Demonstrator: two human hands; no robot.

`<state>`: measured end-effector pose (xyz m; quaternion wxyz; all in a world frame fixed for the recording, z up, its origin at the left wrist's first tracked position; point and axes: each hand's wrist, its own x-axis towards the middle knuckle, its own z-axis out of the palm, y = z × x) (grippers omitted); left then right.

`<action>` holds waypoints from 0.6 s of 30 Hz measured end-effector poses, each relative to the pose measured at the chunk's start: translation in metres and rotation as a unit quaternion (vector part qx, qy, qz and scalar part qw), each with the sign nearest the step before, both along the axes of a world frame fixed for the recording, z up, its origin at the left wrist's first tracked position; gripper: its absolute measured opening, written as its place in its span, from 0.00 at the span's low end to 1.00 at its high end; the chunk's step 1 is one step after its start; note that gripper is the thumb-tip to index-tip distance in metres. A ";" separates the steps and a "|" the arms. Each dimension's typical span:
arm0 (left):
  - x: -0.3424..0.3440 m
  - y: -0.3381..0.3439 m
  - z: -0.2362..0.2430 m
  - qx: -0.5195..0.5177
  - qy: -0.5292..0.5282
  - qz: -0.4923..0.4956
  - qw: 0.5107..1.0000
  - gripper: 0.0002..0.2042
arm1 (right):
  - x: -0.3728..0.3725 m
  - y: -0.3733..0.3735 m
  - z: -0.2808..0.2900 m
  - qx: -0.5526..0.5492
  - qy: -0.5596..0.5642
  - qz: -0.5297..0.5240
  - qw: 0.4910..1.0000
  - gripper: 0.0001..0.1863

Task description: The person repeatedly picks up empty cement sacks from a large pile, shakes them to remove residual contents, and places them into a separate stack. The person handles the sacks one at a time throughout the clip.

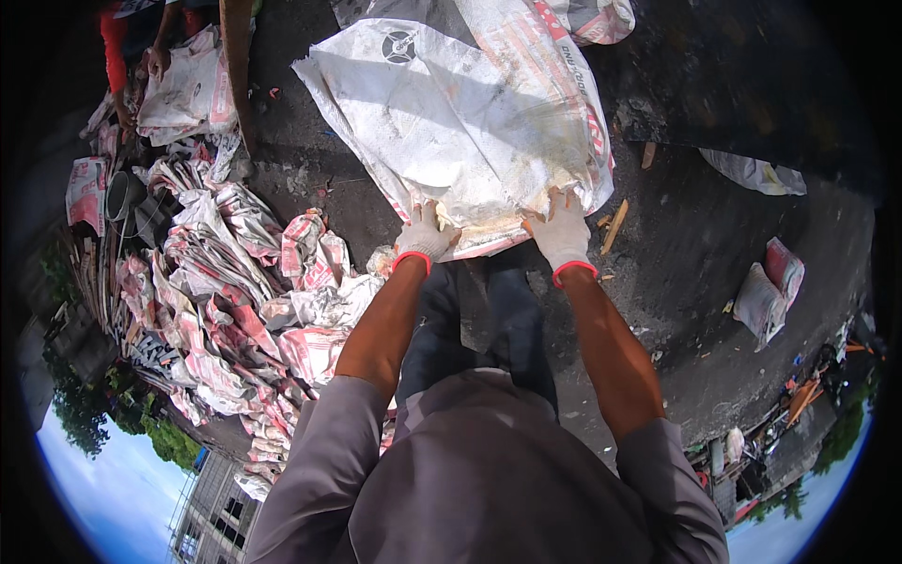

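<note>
big sack (470, 122) laid out far centre, heap of crumpled sacks (235, 301) to its left; folded sack (769, 291) off right, wood scrap (614, 227) just right of the big sack

Both bare forearms are reaching straight forward and down, grey sleeves pushed up past the elbows. The gloved left hand (425, 237) and gloved right hand (562, 231) are curling their fingers shut, level with each other.
</note>
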<state>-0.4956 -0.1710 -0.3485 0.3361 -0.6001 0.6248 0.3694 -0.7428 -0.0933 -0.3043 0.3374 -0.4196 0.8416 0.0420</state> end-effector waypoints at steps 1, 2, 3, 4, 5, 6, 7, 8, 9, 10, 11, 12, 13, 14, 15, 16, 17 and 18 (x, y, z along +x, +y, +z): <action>0.001 -0.004 0.007 0.005 0.006 -0.008 1.000 0.47 | -0.003 -0.007 0.008 0.019 -0.020 -0.030 0.999 0.39; 0.004 -0.007 0.013 0.019 0.003 0.000 1.000 0.45 | -0.006 -0.013 0.015 0.039 -0.043 -0.060 0.997 0.37; 0.005 -0.008 0.017 0.025 0.002 0.010 1.000 0.43 | -0.009 -0.018 0.021 0.068 -0.063 -0.091 0.992 0.35; 0.006 -0.008 0.018 0.007 0.004 0.003 1.000 0.42 | -0.012 -0.021 0.024 0.061 -0.050 -0.100 0.992 0.32; 0.006 -0.006 0.017 -0.010 0.006 -0.004 1.000 0.41 | -0.019 -0.023 0.025 0.058 -0.054 -0.118 0.990 0.32; 0.006 -0.004 0.015 -0.016 0.003 -0.007 1.000 0.40 | -0.025 -0.024 0.024 0.075 -0.064 -0.138 0.986 0.31; 0.005 0.000 0.013 -0.037 0.027 0.004 0.999 0.38 | -0.030 -0.021 0.022 0.094 -0.070 -0.164 0.980 0.31; 0.004 0.003 0.012 -0.050 0.047 0.019 0.997 0.37 | -0.035 -0.017 0.019 0.035 -0.028 -0.184 0.982 0.30; 0.005 0.008 0.013 -0.063 0.065 0.040 0.995 0.35 | -0.038 -0.012 0.015 -0.017 0.033 -0.195 0.980 0.31; 0.005 0.014 0.018 -0.139 0.128 0.066 0.980 0.30 | -0.041 -0.008 0.010 -0.074 0.097 -0.206 0.971 0.31; 0.004 0.019 0.025 -0.161 0.128 0.089 0.975 0.30 | -0.044 -0.004 0.006 -0.155 0.159 -0.207 0.953 0.32; 0.003 0.025 0.035 -0.186 0.129 0.111 0.968 0.29 | -0.047 0.000 0.002 -0.132 0.169 -0.196 0.957 0.32; 0.004 0.029 0.047 -0.233 0.150 0.133 0.952 0.28 | -0.050 0.004 -0.002 -0.133 0.177 -0.179 0.959 0.33; 0.004 0.032 0.060 -0.272 0.149 0.107 0.945 0.27 | -0.055 0.005 -0.007 -0.140 0.185 -0.164 0.959 0.33; 0.005 0.035 0.073 -0.306 0.149 0.071 0.938 0.27 | -0.060 0.006 -0.012 -0.137 0.118 -0.184 0.966 0.33; 0.003 0.038 0.084 -0.309 0.181 0.055 0.932 0.28 | -0.066 0.007 -0.018 -0.136 0.049 -0.204 0.968 0.32; 0.001 0.042 0.093 -0.306 0.214 0.046 0.927 0.28 | -0.073 0.007 -0.024 -0.125 -0.017 -0.226 0.966 0.32; -0.004 0.047 0.097 -0.288 0.235 0.032 0.928 0.28 | -0.080 0.007 -0.031 -0.113 -0.051 -0.234 0.964 0.30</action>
